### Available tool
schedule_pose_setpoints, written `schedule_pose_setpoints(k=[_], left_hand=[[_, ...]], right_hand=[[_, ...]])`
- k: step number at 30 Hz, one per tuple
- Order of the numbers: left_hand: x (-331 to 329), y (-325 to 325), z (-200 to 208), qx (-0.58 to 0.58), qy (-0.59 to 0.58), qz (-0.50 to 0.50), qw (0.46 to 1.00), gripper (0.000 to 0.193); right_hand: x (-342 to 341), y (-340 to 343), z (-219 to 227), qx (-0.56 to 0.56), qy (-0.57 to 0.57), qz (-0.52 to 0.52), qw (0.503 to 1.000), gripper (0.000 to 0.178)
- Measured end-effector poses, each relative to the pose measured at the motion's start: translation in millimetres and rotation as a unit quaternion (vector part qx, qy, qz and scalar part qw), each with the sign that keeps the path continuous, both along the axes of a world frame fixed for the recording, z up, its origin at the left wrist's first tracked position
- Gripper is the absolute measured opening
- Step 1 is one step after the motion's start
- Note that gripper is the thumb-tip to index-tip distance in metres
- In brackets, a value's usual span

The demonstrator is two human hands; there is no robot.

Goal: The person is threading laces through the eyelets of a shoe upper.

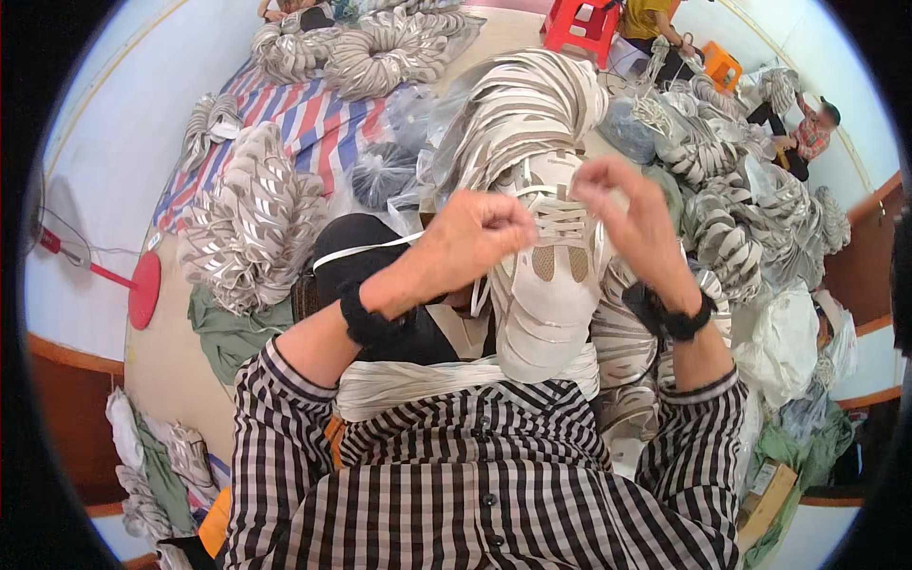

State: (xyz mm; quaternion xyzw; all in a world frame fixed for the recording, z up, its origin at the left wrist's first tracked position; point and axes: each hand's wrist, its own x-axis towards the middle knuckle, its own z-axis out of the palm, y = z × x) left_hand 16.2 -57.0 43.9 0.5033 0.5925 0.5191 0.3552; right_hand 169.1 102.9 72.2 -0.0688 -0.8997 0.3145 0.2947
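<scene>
As one white shoe upper [546, 323] lies at frame center, toe toward the bottom edge, laces [562, 226] crossing it, the left hand [475, 228] curls over its left side, thumb close to the fingers, and the right hand [629, 207] crooks, blurred, at its right; whether either grips a lace cannot be told. Two black wristbands [362, 313] ring the wrists. One bundle of uppers [527, 100] arches just above. One red stool [580, 36] stands near the top edge, one orange stool [723, 66] at top right. Three other people [648, 24] show, one top left, two top right.
</scene>
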Motion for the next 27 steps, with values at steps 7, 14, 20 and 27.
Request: schedule_pose_setpoints(k=[7, 14, 20, 27], left_hand=[[-15, 61, -3, 0.058, 0.146, 0.089, 0.984, 0.017], [-23, 77, -16, 0.032, 0.246, 0.069, 0.966, 0.017], [-27, 80, -16, 0.044, 0.313, 0.020, 0.948, 0.019], [-34, 105, -2, 0.052, 0.444, -0.085, 0.890, 0.017]], right_hand=[[-35, 68, -57, -0.135, -0.066, -0.056, 0.987, 0.022], [-39, 67, -76, -0.156, -0.004, -0.050, 0.987, 0.028], [-39, 65, -77, -0.131, 0.019, -0.051, 0.990, 0.028], [-35, 66, -78, -0.132, 0.019, -0.069, 0.989, 0.027]])
